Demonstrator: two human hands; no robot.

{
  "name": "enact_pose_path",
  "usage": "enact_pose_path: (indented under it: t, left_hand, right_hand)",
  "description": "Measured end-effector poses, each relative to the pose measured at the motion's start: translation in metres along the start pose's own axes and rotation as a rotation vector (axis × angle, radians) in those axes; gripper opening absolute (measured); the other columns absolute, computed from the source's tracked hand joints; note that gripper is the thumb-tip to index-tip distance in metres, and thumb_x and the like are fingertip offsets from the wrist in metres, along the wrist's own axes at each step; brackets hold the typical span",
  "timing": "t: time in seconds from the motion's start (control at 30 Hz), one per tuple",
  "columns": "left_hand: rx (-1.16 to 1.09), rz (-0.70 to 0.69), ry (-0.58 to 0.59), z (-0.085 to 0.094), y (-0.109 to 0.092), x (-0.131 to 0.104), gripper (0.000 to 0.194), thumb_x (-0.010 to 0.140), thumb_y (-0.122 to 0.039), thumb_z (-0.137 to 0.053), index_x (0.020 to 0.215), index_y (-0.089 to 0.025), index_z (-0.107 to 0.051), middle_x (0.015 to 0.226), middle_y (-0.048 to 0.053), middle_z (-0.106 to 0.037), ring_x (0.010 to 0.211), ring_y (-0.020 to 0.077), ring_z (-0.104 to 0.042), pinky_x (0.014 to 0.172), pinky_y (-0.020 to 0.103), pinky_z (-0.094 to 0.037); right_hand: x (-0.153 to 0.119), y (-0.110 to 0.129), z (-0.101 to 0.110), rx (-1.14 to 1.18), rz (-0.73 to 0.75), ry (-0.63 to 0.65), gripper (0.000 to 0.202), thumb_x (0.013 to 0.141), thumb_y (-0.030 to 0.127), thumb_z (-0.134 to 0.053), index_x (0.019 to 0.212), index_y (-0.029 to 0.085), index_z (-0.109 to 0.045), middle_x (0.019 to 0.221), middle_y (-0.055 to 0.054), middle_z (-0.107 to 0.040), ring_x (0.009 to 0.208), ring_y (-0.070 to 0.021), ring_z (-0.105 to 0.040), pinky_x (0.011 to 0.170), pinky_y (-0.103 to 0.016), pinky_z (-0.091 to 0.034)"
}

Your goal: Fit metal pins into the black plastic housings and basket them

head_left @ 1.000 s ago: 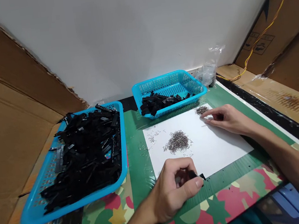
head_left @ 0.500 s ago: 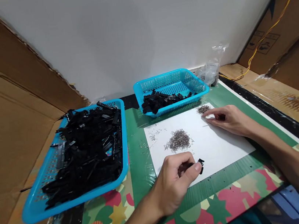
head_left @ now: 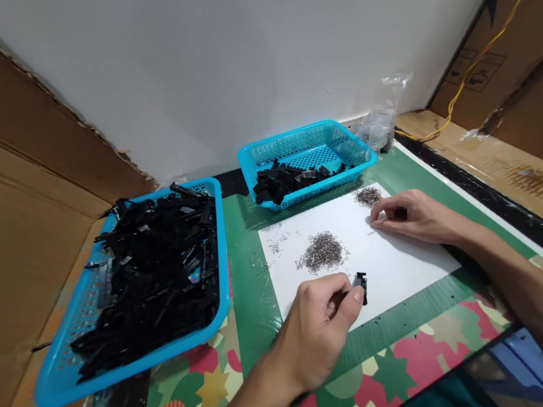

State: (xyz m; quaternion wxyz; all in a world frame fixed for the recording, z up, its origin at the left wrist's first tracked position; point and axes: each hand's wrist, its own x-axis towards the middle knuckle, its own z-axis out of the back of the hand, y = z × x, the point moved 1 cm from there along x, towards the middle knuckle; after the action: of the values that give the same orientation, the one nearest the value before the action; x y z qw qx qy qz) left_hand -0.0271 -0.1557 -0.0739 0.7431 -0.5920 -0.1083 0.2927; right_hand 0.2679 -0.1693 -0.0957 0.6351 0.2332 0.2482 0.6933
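Note:
My left hand (head_left: 321,321) is closed round a small black plastic part (head_left: 362,285), whose notched end sticks out past the thumb and forefinger. It is held over the near edge of a white sheet (head_left: 393,280). Just beyond lies a pile of tiny bent metal wire pieces (head_left: 323,251). My right hand (head_left: 412,216) rests low over the sheet's right side, thumb and forefinger pinched together. What sits between these fingertips is too small to make out. A smaller heap of tiny metal pieces (head_left: 367,197) lies just past them.
A blue basket (head_left: 223,250) heaped with black plastic parts stands on the left. Another blue basket (head_left: 362,170), with fewer black parts, is behind the sheet. Loose wire pieces (head_left: 277,243) lie scattered at the sheet's left. A clear plastic bag (head_left: 379,126) and cardboard walls (head_left: 526,73) border the table.
My right fingertips have drawn back slightly from the small heap and closed into a pinch. The black part in my left hand has turned more upright. The view has shifted slightly.

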Motion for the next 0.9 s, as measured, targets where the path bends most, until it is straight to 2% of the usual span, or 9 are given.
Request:
enact_pose_path:
  t: [0.1, 0.17, 0.27, 0.37, 0.53, 0.77, 0.9]
  left_hand:
    - [0.065, -0.008, -0.035, -0.001, -0.001, 0.0, 0.049, 0.108, -0.05, -0.044, 0.07, -0.02, -0.036, 0.066, -0.004, -0.035, 0.064, 0.0135, -0.032, 0.06, 0.031, -0.023]
    - [0.076, -0.003, -0.041, -0.002, -0.001, -0.001, 0.05, 0.109, -0.051, -0.042, 0.071, -0.02, -0.034, 0.065, -0.004, -0.035, 0.064, 0.0135, -0.031, 0.06, 0.031, -0.023]
    - [0.09, 0.001, -0.052, -0.001, 0.0, -0.001, 0.05, 0.109, -0.052, -0.04, 0.07, -0.02, -0.032, 0.064, -0.004, -0.035, 0.063, 0.0136, -0.031, 0.059, 0.031, -0.024]
    - [0.116, 0.009, -0.079, 0.001, 0.003, -0.001, 0.051, 0.109, -0.051, -0.039, 0.069, -0.02, -0.039, 0.064, -0.003, -0.041, 0.063, 0.0139, -0.037, 0.06, 0.031, -0.025]
    - [0.107, 0.037, -0.102, 0.001, 0.008, -0.002, 0.053, 0.109, -0.05, -0.038, 0.069, -0.019, -0.053, 0.067, 0.001, -0.058, 0.064, 0.0154, -0.05, 0.06, 0.031, -0.03]
    - [0.117, 0.054, -0.134, 0.003, 0.006, 0.0, 0.047, 0.107, -0.042, -0.04, 0.069, -0.019, -0.054, 0.069, 0.002, -0.063, 0.069, 0.0175, -0.056, 0.063, 0.031, -0.034]
    - [0.118, 0.079, -0.135, 0.004, 0.005, 0.002, 0.046, 0.107, -0.041, -0.039, 0.068, -0.019, -0.052, 0.069, 0.002, -0.062, 0.07, 0.018, -0.057, 0.065, 0.031, -0.036]
  right_hand:
    - [-0.002, 0.004, 0.003, 0.085, 0.004, 0.123, 0.025, 0.095, 0.041, -0.068, 0.094, 0.021, -0.081, 0.067, 0.0, -0.061, 0.063, -0.0139, -0.051, 0.059, -0.027, -0.036]
    - [-0.003, 0.004, 0.005, 0.138, -0.017, 0.161, 0.025, 0.094, 0.042, -0.07, 0.092, 0.02, -0.081, 0.068, 0.0, -0.061, 0.063, -0.0139, -0.051, 0.059, -0.027, -0.036]
    - [-0.006, -0.001, 0.009, 0.165, -0.075, 0.087, 0.029, 0.094, 0.046, -0.069, 0.09, 0.018, -0.078, 0.063, 0.003, -0.051, 0.059, -0.0123, -0.043, 0.055, -0.027, -0.031]
    - [-0.008, -0.005, 0.011, 0.178, -0.116, 0.038, 0.033, 0.094, 0.049, -0.069, 0.091, 0.017, -0.076, 0.064, 0.004, -0.047, 0.059, -0.0117, -0.039, 0.054, -0.027, -0.029]
    - [-0.012, -0.003, 0.005, 0.155, -0.123, 0.05, 0.031, 0.094, 0.048, -0.07, 0.097, 0.018, -0.078, 0.067, 0.003, -0.05, 0.062, -0.0129, -0.043, 0.057, -0.028, -0.032]
    - [-0.013, 0.001, -0.001, 0.052, -0.104, 0.037, 0.03, 0.096, 0.048, -0.067, 0.094, 0.02, -0.077, 0.074, -0.001, -0.063, 0.067, -0.0158, -0.05, 0.061, -0.029, -0.035]
    - [-0.014, 0.003, 0.002, 0.111, -0.086, 0.028, 0.027, 0.099, 0.044, -0.063, 0.094, 0.019, -0.073, 0.08, -0.003, -0.066, 0.071, -0.0163, -0.052, 0.062, -0.029, -0.036]
